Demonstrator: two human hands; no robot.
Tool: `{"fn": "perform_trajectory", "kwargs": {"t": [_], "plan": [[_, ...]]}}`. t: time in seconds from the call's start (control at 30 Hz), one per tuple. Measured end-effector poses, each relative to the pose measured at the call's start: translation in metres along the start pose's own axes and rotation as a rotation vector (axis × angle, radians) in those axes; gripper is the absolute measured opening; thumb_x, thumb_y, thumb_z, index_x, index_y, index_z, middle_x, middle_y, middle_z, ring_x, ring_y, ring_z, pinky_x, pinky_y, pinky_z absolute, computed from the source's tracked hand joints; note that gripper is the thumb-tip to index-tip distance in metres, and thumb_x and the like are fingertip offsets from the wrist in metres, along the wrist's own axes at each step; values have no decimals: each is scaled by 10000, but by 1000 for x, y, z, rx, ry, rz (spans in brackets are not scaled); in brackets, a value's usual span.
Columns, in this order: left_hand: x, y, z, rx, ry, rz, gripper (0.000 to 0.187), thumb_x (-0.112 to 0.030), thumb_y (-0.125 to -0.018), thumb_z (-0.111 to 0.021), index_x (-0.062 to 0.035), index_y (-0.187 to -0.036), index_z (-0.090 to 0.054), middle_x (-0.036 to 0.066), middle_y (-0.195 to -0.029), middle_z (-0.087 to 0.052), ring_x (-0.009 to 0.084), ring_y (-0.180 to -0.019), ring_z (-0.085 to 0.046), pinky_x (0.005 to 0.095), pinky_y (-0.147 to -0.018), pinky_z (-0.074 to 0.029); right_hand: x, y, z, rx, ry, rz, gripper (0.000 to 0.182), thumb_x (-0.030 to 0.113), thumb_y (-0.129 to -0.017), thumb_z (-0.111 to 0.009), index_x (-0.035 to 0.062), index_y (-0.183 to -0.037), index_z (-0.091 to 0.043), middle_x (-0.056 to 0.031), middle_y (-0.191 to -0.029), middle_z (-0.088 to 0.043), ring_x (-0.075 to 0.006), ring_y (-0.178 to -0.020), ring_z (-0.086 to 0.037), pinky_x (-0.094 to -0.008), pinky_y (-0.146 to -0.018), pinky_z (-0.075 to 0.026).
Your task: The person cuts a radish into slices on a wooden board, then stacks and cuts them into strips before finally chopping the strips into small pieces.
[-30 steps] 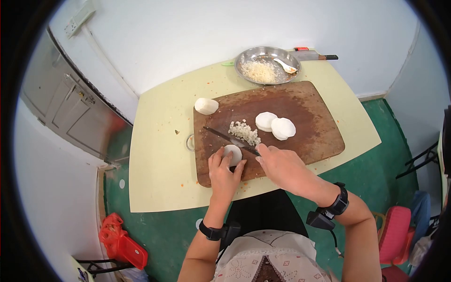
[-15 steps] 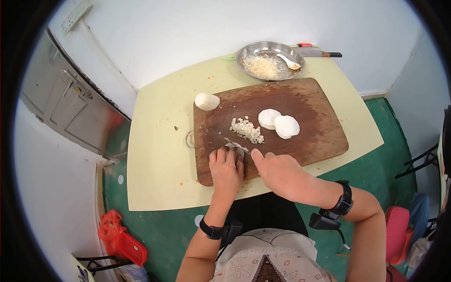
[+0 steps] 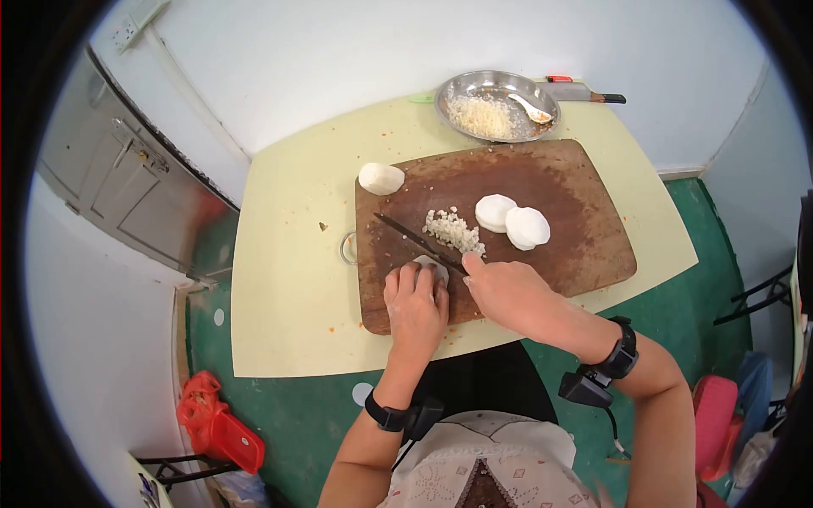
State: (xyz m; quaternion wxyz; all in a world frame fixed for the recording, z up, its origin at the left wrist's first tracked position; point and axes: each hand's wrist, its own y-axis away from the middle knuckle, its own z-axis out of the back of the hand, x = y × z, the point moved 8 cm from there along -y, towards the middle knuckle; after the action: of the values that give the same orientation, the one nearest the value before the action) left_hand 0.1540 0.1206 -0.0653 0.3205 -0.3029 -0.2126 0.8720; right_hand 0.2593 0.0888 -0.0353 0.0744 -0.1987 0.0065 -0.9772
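Note:
My right hand [image 3: 517, 295] is closed round the handle of a kitchen knife [image 3: 415, 237], whose dark narrow blade points up and left across the wooden cutting board [image 3: 542, 182]. The fingers of my left hand [image 3: 416, 306] are curled over a piece of white radish [image 3: 434, 267], pressing it to the board just below the blade. Much of that piece is hidden under the fingers. A small heap of diced radish [image 3: 453, 231] lies just beyond the knife. To its right rest round radish slices [image 3: 527, 227], overlapping. A peeled radish chunk [image 3: 381, 179] sits at the board's upper left corner.
A steel dish [image 3: 453, 85] with chopped white bits and a white spoon [image 3: 531, 109] stands at the back of the pale table [image 3: 288, 296]. Beside it lies a cleaver [image 3: 584, 92]. A metal ring [image 3: 348, 248] hangs off the board's left edge.
The knife has lifted slightly up and away from the radish piece, toward the diced heap, with my right hand. My left hand stays on the piece. The whole view has shifted a little.

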Motion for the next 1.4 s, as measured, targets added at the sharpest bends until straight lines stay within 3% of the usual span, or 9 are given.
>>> {"fn": "perform_trajectory", "kwargs": {"t": [0.13, 0.27, 0.53, 0.83, 1.4], "plan": [[-1, 2, -1, 18, -23, 6, 258, -41, -729, -625, 35, -969, -570, 188, -1017, -528, 368, -949, -462, 441, -837, -394, 6, 11, -2, 31, 32, -8, 133, 126, -896, -469, 7, -916, -413, -173, -590, -568, -352, -572, -593, -442, -487, -464], [4, 2, -6, 56, -53, 20, 297, -87, -740, -631, 21, -1012, -584, 179, -1044, -531, 356, -985, -467, 438, -852, -386, 7, 13, -2, 60, 20, -21, 125, 118, -895, -457, 0, -909, -415, -173, -575, -560, -355, -558, -589, -448, -470, -455], [1, 0, -3, 34, -27, 8, 273, -32, -721, -633, 40, -974, -559, 194, -1028, -528, 374, -955, -462, 444, -838, -393, 5, 0, -8, 26, -41, 49, 131, 107, -887, -452, -18, -914, -422, -185, -586, -570, -368, -561, -590, -452, -475, -459], [2, 1, 0, -5, 20, 12, 280, -38, -726, -634, 36, -987, -561, 190, -1022, -535, 368, -950, -469, 431, -832, -402, -5, 2, 0, 48, -75, -81, 153, 143, -903, -469, 0, -906, -415, -187, -596, -574, -386, -593, -589, -473, -528, -463], [4, 2, -2, 31, 14, 39, 282, -51, -717, -643, 49, -964, -550, 205, -1039, -533, 374, -963, -476, 441, -852, -391, 13, -9, -13, 14, -54, 20, 124, 96, -871, -461, -11, -908, -411, -200, -611, -579, -383, -602, -599, -459, -511, -467]]}}
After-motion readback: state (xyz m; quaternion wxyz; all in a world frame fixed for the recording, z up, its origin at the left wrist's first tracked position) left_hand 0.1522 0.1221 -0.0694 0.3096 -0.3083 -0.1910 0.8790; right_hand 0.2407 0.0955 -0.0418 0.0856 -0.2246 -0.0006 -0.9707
